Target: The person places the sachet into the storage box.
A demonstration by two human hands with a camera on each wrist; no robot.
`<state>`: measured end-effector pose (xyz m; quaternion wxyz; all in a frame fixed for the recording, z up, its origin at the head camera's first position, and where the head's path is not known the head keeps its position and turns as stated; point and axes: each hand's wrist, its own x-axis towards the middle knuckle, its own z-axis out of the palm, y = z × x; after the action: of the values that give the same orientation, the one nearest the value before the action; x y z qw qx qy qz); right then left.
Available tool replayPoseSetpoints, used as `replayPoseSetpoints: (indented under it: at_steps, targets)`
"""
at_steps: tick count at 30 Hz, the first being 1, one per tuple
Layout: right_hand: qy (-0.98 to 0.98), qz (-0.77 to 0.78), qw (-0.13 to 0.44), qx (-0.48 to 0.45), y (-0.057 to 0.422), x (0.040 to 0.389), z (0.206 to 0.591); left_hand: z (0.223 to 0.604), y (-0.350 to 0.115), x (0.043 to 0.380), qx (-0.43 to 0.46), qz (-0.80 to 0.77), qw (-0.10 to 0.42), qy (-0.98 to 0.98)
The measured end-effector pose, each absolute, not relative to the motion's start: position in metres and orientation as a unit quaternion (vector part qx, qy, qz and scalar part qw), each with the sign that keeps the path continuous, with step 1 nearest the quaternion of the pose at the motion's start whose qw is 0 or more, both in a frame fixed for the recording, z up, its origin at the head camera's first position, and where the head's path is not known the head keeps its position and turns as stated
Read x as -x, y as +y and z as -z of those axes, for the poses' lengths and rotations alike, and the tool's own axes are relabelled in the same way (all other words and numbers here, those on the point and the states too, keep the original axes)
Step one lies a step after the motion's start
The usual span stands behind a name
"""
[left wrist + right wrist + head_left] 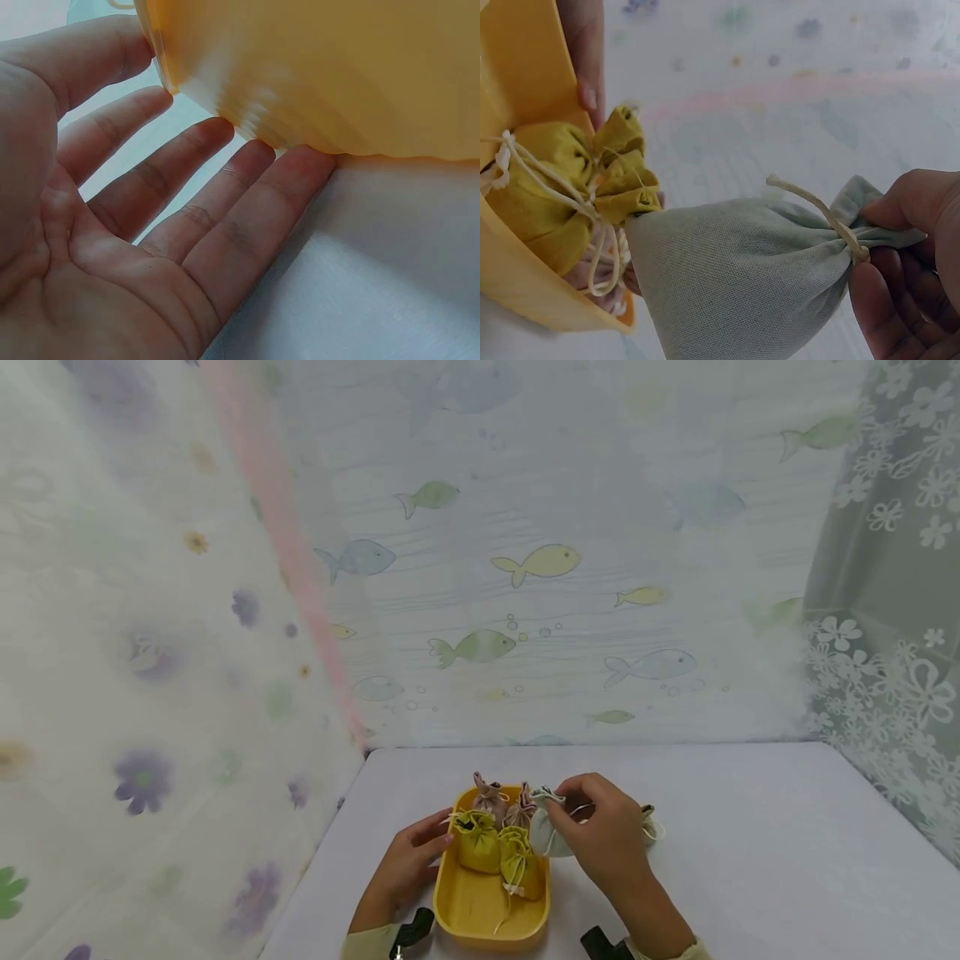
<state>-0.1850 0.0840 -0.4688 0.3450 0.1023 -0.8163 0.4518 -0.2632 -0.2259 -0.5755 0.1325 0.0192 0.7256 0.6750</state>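
Observation:
A pale green drawstring pouch [742,274] hangs by its gathered neck from my right hand [609,831], pinched between thumb and fingers. It is beside the right rim of a yellow plastic tray [491,935]. My left hand [408,864] touches the tray's left side; in the left wrist view its fingertips [300,161] rest against the wall, fingers fairly straight. Inside the tray are two yellow-green pouches, one [477,843] at left and one [519,864] at right. Behind them stand two pinkish pouches, one [489,802] farther left, the other [521,810] partly hidden.
Another pouch [648,827] with a pale cord lies on the white table [787,860], mostly hidden behind my right hand. Fish-patterned sheeting [480,693] stands at the table's back edge, with a flowered sheet [187,693] along the left.

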Motion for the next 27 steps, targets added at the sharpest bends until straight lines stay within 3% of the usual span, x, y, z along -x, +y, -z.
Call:
replayPoseSetpoints:
  at_steps: [13,27]
  targets:
    - [-0.783,-0.481,0.363,-0.153,0.077,0.175,0.461,0.578,-0.218,0.263,-0.019,-0.695,0.129,0.707]
    - [-0.763,-0.536,0.303,-0.198,0.055,0.169,0.473,0.580,-0.214,0.263,-0.016,-0.685,0.121,0.718]
